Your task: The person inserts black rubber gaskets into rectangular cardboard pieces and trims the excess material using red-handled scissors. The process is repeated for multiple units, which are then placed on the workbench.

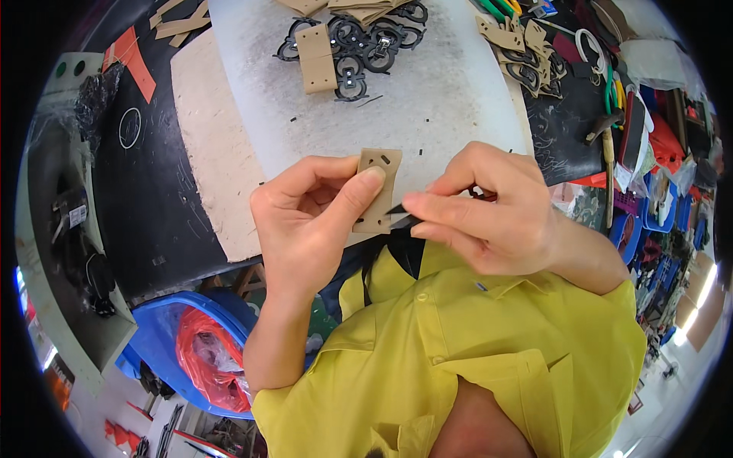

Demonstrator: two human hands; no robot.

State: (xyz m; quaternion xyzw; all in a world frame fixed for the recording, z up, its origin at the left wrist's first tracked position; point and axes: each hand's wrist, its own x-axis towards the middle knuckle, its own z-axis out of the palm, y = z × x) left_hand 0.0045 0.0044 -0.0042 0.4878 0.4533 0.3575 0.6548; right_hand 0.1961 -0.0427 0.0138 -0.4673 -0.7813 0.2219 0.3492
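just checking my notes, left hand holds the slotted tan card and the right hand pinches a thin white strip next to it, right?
Not quite: the head view shows the strip pinched by the right hand is black, not white. The left hand does hold the slotted tan card beside it.

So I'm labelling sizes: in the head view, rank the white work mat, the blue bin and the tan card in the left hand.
1. white work mat
2. blue bin, though nearer the camera
3. tan card, pinched by the left hand
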